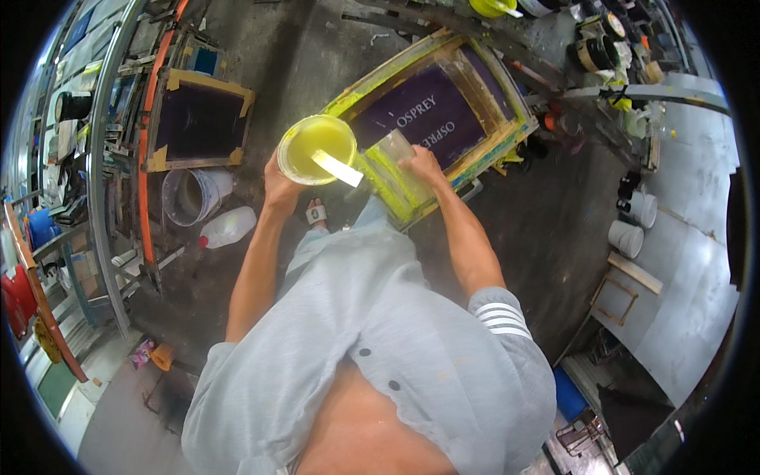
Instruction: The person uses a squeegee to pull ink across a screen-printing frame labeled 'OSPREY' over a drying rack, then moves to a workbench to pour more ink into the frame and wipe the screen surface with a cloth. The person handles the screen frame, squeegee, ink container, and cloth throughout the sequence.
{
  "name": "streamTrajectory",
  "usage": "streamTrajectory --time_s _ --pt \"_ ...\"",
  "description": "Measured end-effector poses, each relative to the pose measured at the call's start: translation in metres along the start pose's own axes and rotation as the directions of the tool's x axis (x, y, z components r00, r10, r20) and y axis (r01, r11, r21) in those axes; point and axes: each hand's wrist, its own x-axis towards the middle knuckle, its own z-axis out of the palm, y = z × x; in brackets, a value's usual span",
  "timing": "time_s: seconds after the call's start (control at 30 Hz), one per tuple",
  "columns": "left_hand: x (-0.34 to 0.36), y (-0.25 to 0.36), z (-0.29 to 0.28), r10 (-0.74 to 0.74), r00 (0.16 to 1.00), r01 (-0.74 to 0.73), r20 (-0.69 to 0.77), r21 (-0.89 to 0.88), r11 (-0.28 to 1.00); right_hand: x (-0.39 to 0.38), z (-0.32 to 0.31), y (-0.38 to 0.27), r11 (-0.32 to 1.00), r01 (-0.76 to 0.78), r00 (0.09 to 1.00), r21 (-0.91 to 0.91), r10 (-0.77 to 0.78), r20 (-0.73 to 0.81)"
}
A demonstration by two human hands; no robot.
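My left hand (281, 184) is closed around the side of a round bucket (286, 162) holding yellow ink (318, 136). A white spatula (338, 168) leans over the bucket's near rim. Beyond the bucket lies a large screen printing frame (507, 131) with dark purple mesh, pale lettering and yellow-green smears on its edges. My right hand (423, 165) is closed on a pale, yellow-smeared flat piece (393, 152) at the frame's near end. I cannot tell whether this piece is part of the frame; my fingers are partly hidden.
At left, a smaller dark screen (199, 119) with taped corners leans by an orange post (149, 158). A white bucket (207, 194) and a plastic jug (228, 227) stand below it. Pale tubs (625, 237) sit at right beside a grey table (689, 261). Cluttered racks line both sides.
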Motion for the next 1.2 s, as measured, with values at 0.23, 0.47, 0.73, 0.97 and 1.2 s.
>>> streamTrajectory --time_s 0.23,0.47,0.73,0.97,1.2 --pt "-0.004 -0.012 -0.017 0.012 0.999 -0.013 0.047 0.017 1.000 -0.019 -0.049 -0.011 0.688 -0.253 0.948 0.680 0.038 0.315" --pt "0.007 -0.028 -0.024 -0.085 0.968 0.078 0.237 0.039 0.996 -0.085 -0.104 -0.040 0.454 0.196 0.967 0.869 -0.236 -0.095" --pt "0.031 -0.029 0.002 -0.032 0.906 -0.008 0.422 0.091 0.996 -0.171 -0.117 -0.090 0.468 0.692 0.719 0.550 -0.515 -0.466" --pt "0.037 -0.010 0.043 0.045 0.822 -0.041 0.568 -0.020 0.999 -0.197 -0.111 -0.107 0.286 0.907 0.420 0.310 -0.676 -0.605" --pt "0.018 0.024 0.076 0.102 0.819 -0.036 0.564 -0.127 0.991 -0.207 -0.097 -0.113 0.347 0.938 0.254 0.006 -0.676 -0.692"
